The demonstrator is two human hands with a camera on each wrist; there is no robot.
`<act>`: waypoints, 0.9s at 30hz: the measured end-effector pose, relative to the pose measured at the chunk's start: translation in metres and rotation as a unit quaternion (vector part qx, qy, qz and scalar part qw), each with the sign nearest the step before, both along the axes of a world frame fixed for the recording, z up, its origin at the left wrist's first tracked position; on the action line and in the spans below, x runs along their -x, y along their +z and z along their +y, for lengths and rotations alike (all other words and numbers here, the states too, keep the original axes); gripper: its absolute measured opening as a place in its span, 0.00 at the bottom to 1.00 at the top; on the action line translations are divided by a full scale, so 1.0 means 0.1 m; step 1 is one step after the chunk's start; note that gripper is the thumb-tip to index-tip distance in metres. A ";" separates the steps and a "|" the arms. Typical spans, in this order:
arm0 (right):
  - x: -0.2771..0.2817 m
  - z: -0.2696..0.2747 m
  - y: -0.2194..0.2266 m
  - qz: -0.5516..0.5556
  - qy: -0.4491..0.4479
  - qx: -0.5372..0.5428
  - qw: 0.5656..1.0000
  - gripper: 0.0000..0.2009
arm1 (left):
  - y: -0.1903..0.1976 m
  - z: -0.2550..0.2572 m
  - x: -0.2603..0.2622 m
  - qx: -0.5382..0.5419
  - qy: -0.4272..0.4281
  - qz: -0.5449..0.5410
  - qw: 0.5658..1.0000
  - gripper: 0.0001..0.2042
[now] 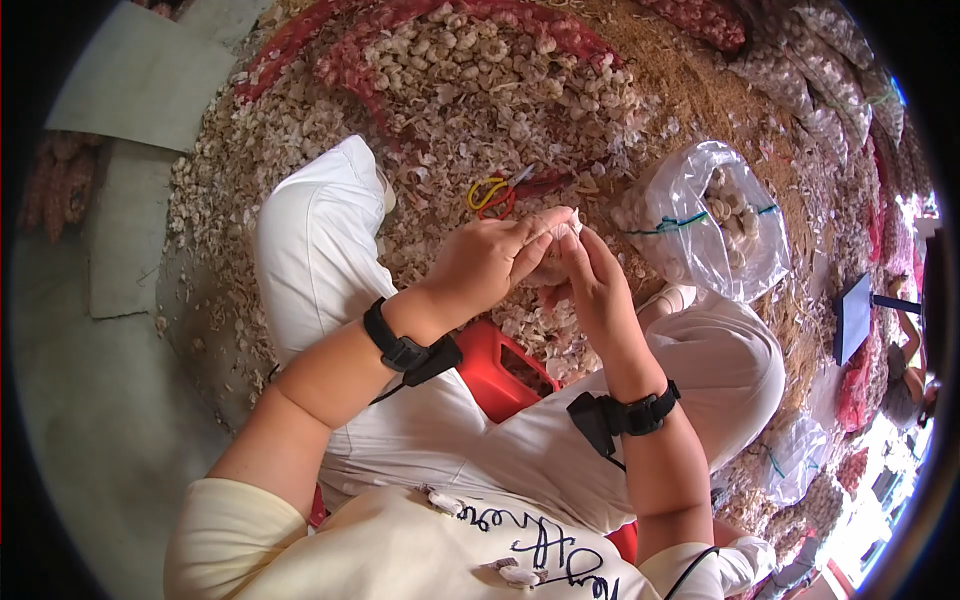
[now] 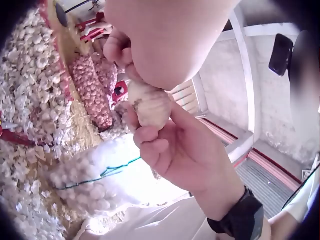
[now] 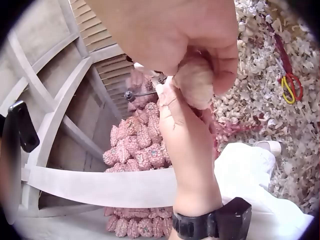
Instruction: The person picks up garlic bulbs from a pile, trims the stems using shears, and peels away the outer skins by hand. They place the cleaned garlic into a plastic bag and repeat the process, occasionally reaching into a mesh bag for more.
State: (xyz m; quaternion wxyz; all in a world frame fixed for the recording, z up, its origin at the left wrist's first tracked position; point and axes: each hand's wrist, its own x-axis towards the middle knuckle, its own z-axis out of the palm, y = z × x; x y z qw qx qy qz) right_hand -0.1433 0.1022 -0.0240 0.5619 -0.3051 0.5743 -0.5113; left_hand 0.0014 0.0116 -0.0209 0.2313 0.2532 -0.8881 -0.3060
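Both hands meet in front of the body around a whitish garlic bulb. The right hand grips it; in the right wrist view its fingers curl round the bulb. From the other side the left hand pinches at the bulb with thumb and fingers. In the left wrist view the bulb shows pale, papery skin, its upper end partly hidden by the left hand. Scissors with yellow and red handles lie on the garlic skins just beyond the hands.
A heap of garlic bulbs lies ahead on red netting, with loose skins all round. A clear plastic bag of garlic, with green string, stands at the right. Between the legs is a red plastic container. Full net sacks line the far right.
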 end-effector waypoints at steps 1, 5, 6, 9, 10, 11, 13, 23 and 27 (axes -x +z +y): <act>0.02 0.00 -0.01 -0.002 -0.008 -0.004 1.000 0.18 | 0.03 0.00 0.00 0.000 -0.001 0.000 1.000 0.16; 0.05 -0.02 -0.11 -0.082 -0.050 0.025 0.995 0.18 | 0.00 0.00 -0.04 0.082 -0.040 0.013 0.996 0.11; 0.06 -0.03 -0.08 -0.106 -0.065 0.020 0.992 0.18 | 0.01 0.01 -0.05 0.069 -0.067 0.069 0.993 0.10; 0.07 -0.04 0.01 -0.144 -0.122 0.058 0.980 0.18 | 0.05 0.06 -0.03 0.004 -0.045 0.122 0.991 0.08; 0.07 -0.05 0.05 -0.161 -0.134 0.063 0.976 0.19 | 0.00 0.02 -0.05 0.008 -0.029 0.123 0.992 0.08; 0.08 -0.04 0.05 -0.161 -0.135 0.063 0.976 0.19 | 0.00 -0.02 -0.09 0.008 -0.030 0.123 0.992 0.08; 0.10 -0.02 0.02 -0.173 -0.126 0.074 0.974 0.19 | 0.02 -0.09 -0.16 -0.062 -0.038 0.107 0.992 0.14; 0.00 -0.02 0.06 -0.059 -0.023 0.062 0.996 0.20 | -0.09 -0.20 -0.02 -0.471 -0.076 0.112 0.872 0.33; 0.02 -0.01 0.01 -0.125 -0.031 0.101 0.987 0.26 | -0.05 -0.13 -0.02 -0.498 -0.087 0.194 0.841 0.33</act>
